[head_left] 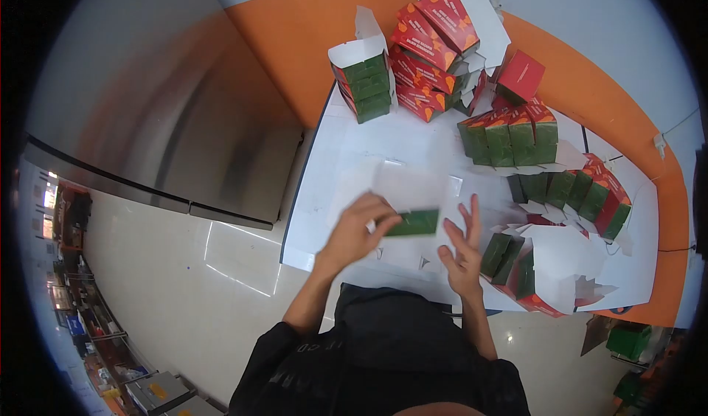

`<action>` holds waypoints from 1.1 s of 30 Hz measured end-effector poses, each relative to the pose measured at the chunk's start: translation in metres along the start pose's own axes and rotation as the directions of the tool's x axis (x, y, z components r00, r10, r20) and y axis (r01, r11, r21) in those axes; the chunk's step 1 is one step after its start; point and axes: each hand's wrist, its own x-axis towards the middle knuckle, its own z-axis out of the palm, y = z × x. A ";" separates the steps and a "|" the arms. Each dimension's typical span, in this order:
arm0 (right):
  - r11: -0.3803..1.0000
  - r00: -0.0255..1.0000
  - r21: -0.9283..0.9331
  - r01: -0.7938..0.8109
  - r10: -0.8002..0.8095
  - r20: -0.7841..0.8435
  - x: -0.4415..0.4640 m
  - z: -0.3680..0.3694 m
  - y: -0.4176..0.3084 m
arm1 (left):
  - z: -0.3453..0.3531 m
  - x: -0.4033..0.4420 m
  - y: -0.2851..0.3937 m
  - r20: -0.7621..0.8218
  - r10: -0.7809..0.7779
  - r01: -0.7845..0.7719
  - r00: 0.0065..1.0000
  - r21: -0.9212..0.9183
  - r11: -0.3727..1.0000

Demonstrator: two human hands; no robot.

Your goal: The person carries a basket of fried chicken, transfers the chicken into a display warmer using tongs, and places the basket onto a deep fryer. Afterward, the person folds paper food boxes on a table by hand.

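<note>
A paper carton (419,223) is in front of me above the table, its green side facing me and its pale flaps smeared by motion. My left hand (360,228) pinches the left end of this green side between thumb and fingers. Just right of the carton, my right hand (463,254) has its fingers spread, and I see nothing held in it. Close to the right hand, a group of green and red cartons (525,276) with white flaps lies on the table.
The white table (317,209) carries a stack of green cartons (369,84), a taller pile of red cartons (428,40), a row of green cartons (512,139) and another row (582,191) at the right. A steel refrigerator (169,106) stands left of the table.
</note>
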 end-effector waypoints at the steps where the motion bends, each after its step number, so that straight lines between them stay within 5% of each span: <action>1: 1.000 0.999 0.000 -0.012 0.011 -0.041 -0.001 -0.005 0.005 | -0.013 0.011 0.000 -0.073 -0.017 0.019 0.997 0.020 1.000; 4: 0.987 0.978 0.132 -0.091 0.114 -0.175 -0.005 -0.011 0.029 | -0.058 0.068 -0.015 -0.394 0.303 -0.178 0.868 0.323 0.930; 9: 0.898 0.905 -0.110 -0.425 0.422 -0.049 -0.045 -0.020 0.069 | -0.112 0.210 -0.091 -0.569 0.539 -0.143 0.621 0.594 0.792; 12: 0.870 0.898 -0.274 -0.409 0.437 0.046 -0.070 -0.021 0.078 | -0.123 0.278 -0.171 -0.409 0.458 -0.106 0.789 0.644 0.758; 15: 0.840 0.892 -0.375 -0.393 0.447 0.066 -0.096 -0.021 0.087 | -0.106 0.305 -0.230 -0.014 -0.004 0.013 1.000 0.668 0.744; 21: 0.722 0.863 -0.583 -0.374 0.501 0.068 -0.112 -0.023 0.085 | -0.080 0.295 -0.268 0.033 0.098 -0.101 0.995 0.513 0.852; 24: 0.640 0.867 -0.738 -0.213 0.472 0.159 -0.110 -0.022 0.091 | -0.068 0.252 -0.187 -0.175 0.366 -0.167 0.914 0.659 0.733; 27: 0.611 0.901 -0.779 -0.143 0.406 0.154 -0.124 -0.023 0.126 | -0.046 0.180 -0.155 -0.057 0.452 -0.333 0.890 0.596 0.730; 28: 0.664 0.929 -0.728 -0.171 0.356 0.107 -0.127 -0.024 0.131 | -0.029 0.141 -0.142 0.049 0.228 -0.227 0.973 0.416 0.881; 31: 0.745 0.941 -0.646 -0.167 0.317 0.122 -0.136 -0.034 0.147 | 0.038 0.024 -0.123 0.542 0.095 -0.303 0.835 0.310 0.901; 33: 0.735 0.952 -0.651 -0.188 0.299 0.062 -0.122 -0.036 0.132 | 0.073 -0.036 -0.108 0.598 0.037 -0.245 0.801 0.270 0.931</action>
